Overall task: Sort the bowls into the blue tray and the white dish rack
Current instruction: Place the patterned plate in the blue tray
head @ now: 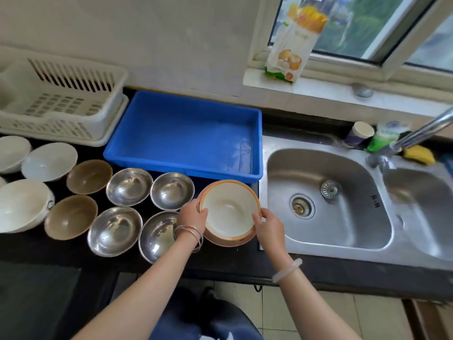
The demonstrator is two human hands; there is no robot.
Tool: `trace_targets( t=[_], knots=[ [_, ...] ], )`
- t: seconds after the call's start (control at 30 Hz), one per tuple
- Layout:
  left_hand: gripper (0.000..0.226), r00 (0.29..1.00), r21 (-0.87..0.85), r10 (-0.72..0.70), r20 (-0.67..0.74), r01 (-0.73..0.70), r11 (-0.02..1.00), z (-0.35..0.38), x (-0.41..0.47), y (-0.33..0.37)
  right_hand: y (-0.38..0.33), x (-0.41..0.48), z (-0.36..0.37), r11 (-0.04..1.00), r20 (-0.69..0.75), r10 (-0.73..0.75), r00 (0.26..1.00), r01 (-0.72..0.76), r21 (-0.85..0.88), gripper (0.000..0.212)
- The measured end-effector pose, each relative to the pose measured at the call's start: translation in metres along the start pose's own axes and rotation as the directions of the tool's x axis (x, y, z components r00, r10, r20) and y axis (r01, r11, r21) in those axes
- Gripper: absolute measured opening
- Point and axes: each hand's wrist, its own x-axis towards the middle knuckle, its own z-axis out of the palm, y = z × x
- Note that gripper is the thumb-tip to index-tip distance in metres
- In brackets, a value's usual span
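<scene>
The left hand (192,214) and the right hand (268,227) hold a bowl (229,212) with an orange rim, one on each edge. It is just in front of the blue tray (181,165), by the tray's right corner. Metal bowls (129,186), brown bowls (89,176) and white bowls (49,161) sit on the desk (220,261) in front of the tray and further left. The white dish rack (61,104) stands at the tray's left side, the sink (326,168) at its right.
</scene>
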Motion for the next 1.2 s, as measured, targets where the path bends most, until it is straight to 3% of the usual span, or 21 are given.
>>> trace_targets(
  t=[0.17, 0.37, 0.53, 0.73, 0.87, 1.2],
  knots=[
    [0.023, 0.996, 0.061, -0.009, -0.086, 0.014, 0.998, 0.003, 0.002, 0.001, -0.005, -0.007, 0.007, 0.999, -0.107, 0.016, 0.994, -0.012, 0.036, 0.024],
    [0.02, 0.996, -0.003, -0.039, -0.083, 0.039, 0.999, 0.001, 0.001, 0.003, -0.011, -0.012, 0.005, 0.987, -0.101, 0.078, 0.992, -0.063, 0.148, 0.015],
    [0.015, 0.998, -0.094, 0.03, -0.06, -0.036, 0.995, -0.005, -0.003, 0.024, -0.014, -0.013, -0.02, 0.983, -0.151, 0.071, 0.986, -0.044, 0.179, 0.019],
    [0.013, 0.988, -0.218, 0.15, 0.042, -0.137, 0.966, 0.009, -0.016, 0.063, -0.003, -0.019, -0.068, 0.978, -0.296, 0.104, 0.949, -0.044, 0.203, 0.021],
    [0.014, 0.975, -0.256, 0.156, 0.16, -0.112, 0.96, 0.035, -0.027, 0.079, 0.017, -0.024, -0.095, 0.972, -0.367, 0.158, 0.917, -0.079, 0.222, 0.022],
    [0.02, 0.945, -0.146, 0.097, 0.314, -0.053, 0.988, 0.097, -0.043, 0.079, 0.078, -0.038, -0.111, 0.939, -0.356, 0.32, 0.878, -0.246, 0.239, 0.022]
  ],
)
